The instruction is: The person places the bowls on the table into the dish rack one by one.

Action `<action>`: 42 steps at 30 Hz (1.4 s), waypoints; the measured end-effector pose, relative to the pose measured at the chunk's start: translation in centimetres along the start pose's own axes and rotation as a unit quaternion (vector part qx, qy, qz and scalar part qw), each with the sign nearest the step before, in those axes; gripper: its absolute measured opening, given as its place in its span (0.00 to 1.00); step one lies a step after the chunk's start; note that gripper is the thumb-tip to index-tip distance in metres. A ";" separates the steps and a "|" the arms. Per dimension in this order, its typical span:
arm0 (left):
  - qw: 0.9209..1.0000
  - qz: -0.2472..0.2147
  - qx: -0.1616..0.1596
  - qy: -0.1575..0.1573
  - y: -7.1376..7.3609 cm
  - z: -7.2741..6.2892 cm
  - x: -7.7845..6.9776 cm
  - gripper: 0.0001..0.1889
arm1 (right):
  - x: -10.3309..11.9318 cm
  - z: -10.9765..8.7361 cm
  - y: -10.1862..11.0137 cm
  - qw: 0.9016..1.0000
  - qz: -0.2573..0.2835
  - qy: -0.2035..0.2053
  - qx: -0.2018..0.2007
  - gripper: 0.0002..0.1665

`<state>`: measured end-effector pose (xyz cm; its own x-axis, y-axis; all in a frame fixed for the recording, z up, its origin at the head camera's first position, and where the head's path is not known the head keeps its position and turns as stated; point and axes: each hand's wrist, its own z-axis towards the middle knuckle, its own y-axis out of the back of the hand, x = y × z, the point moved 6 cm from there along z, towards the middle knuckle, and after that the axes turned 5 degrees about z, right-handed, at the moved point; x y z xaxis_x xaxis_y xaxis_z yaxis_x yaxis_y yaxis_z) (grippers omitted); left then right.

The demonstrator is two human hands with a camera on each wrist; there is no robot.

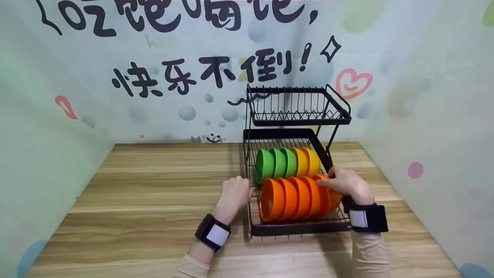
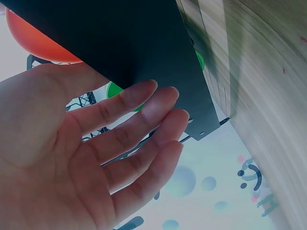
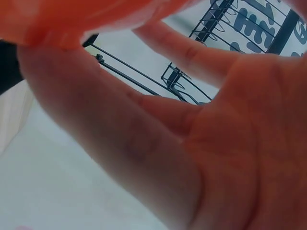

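Observation:
A row of orange bowls [image 1: 272,199] stands on edge in the front of the black dish rack [image 1: 297,229]. Behind them, green bowls [image 1: 264,166] and yellow bowls [image 1: 312,162] are nested the same way. My right hand [image 1: 349,185] holds the rightmost orange bowl [image 1: 332,199] by its rim; in the right wrist view, fingers [image 3: 110,115] reach up to its orange underside. At the rack's left edge, my left hand [image 1: 236,192] grips the side wall, with fingertips [image 2: 168,93] against the black panel [image 2: 144,43] and the thumb partly hidden behind it.
The rack's upper tier [image 1: 301,122] rises at the back above the bowls. Rack and hands are over a wooden table [image 1: 154,193], bounded by printed walls [image 1: 424,116] at the back and both sides.

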<state>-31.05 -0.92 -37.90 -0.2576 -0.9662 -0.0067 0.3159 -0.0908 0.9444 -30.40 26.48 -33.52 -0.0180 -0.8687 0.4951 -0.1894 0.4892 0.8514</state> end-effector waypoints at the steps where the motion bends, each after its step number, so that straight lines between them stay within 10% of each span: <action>1: 1.000 0.000 0.000 0.000 0.0 0.0 0.0 0.16 | 0.0 0.1 -0.1 1.000 0.000 0.000 0.004 0.30; 42: 1.000 -0.003 -0.012 -0.010 0.2 -0.1 -0.1 0.15 | -0.3 0.6 -0.5 0.999 -0.018 0.012 0.025 0.25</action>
<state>-30.87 -0.88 -37.75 -0.2773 -0.9608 -0.0055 0.3361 -0.1024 0.9363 -30.88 26.44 -34.21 0.0121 -0.8832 0.4689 -0.2391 0.4528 0.8590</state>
